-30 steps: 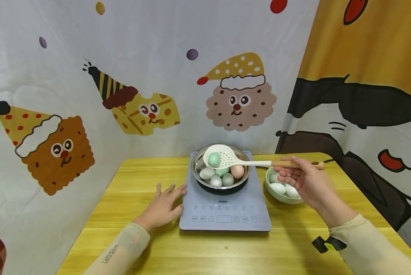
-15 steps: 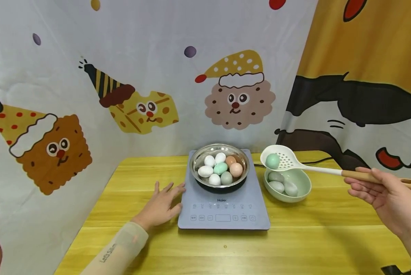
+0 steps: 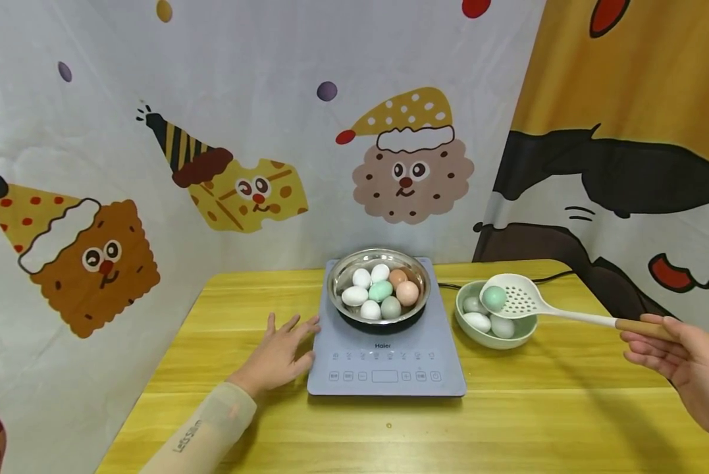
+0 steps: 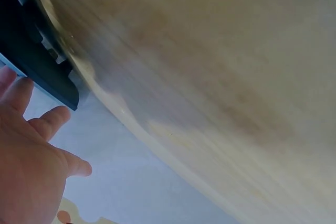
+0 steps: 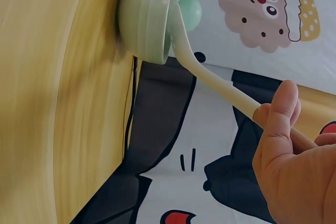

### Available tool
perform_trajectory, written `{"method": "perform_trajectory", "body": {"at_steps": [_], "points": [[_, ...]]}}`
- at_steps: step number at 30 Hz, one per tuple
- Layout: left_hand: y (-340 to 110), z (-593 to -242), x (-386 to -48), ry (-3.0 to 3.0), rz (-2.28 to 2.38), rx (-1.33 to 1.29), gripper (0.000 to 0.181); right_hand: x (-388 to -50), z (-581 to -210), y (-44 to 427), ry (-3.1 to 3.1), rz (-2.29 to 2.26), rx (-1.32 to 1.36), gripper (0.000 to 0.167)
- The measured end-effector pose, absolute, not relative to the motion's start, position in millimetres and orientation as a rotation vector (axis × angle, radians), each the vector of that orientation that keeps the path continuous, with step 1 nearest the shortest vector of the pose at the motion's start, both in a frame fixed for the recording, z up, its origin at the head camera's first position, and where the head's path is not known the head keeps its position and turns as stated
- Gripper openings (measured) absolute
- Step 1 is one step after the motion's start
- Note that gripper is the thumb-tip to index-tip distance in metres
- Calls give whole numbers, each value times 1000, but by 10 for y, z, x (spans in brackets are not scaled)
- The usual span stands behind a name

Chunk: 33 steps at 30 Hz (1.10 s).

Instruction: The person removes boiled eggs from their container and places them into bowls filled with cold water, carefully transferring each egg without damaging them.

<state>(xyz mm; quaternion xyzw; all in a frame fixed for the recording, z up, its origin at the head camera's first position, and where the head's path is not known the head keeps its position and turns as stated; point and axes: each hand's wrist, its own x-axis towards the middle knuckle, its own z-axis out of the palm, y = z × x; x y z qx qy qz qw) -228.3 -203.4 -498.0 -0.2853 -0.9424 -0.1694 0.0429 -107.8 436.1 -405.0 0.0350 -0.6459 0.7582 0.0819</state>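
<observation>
My right hand [image 3: 688, 362] grips the wooden handle of a white slotted spoon [image 3: 523, 299], held over the right side of the table. A green egg [image 3: 494, 298] lies in the spoon's head, just above a pale green bowl [image 3: 526, 332] with several eggs inside. In the right wrist view the spoon's neck [image 5: 197, 66] crosses the bowl's rim, and the green egg [image 5: 190, 13] shows past it. My left hand [image 3: 277, 355] rests with spread fingers at the left edge of an induction cooker [image 3: 354, 345]; in the left wrist view its fingertips touch that edge.
On the cooker stands a steel pan [image 3: 339, 299] with several white, green, grey and brown eggs. A black cord [image 3: 552, 278] runs behind the bowl. A printed curtain [image 3: 295, 79] hangs close behind the wooden table [image 3: 390, 441].
The right hand has carried the spoon with the green egg from above the pan rightward, then lowered it to the bowl. The left hand has stayed at the cooker.
</observation>
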Motion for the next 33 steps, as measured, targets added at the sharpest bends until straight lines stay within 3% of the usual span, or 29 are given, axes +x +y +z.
{"method": "perform_trajectory", "body": {"at_steps": [5, 17, 33], "points": [[-2030, -4970, -2291, -2896, -508, -873, 51, -1078, -4028, 4307, -1961, 2168, 56, 40], [-2026, -4946, -2276, -2897, -488, -878, 52, -1030, -3793, 3900, -2224, 1429, -141, 27], [-2019, -4939, -2262, -2913, -483, -879, 53, -929, -3642, 3763, -2206, 1193, -11, 40]]}}
